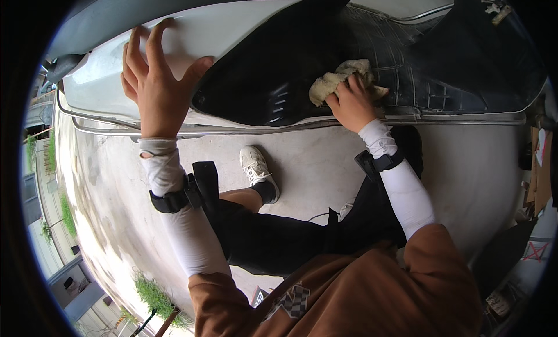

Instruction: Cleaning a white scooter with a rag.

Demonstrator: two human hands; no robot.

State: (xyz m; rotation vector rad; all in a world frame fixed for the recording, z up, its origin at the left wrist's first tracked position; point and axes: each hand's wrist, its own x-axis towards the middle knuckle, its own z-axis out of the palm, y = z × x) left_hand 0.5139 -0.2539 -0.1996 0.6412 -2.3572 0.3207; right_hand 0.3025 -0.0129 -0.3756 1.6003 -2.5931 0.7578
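Observation:
A motor scooter stretches across the top of the view, its glossy white side panel (222, 29) on the left and a black body panel (270, 71) in the middle. My left hand (154, 79) rests with spread fingers against the white panel, just below the dark seat (130, 14), and holds nothing. In my right hand (355, 101) is a crumpled, yellowish cloth (329, 86). The cloth lies where the black panel meets the ribbed black footboard (418, 88); my fingers press on it and hide part of it.
A chrome side rail (244, 130) runs along the scooter's lower edge, between it and me. Beneath is a concrete floor (314, 171), with my shoe (255, 164) on it. Cardboard (540, 175) stands at the far right. Green plants (157, 293) grow at the lower left.

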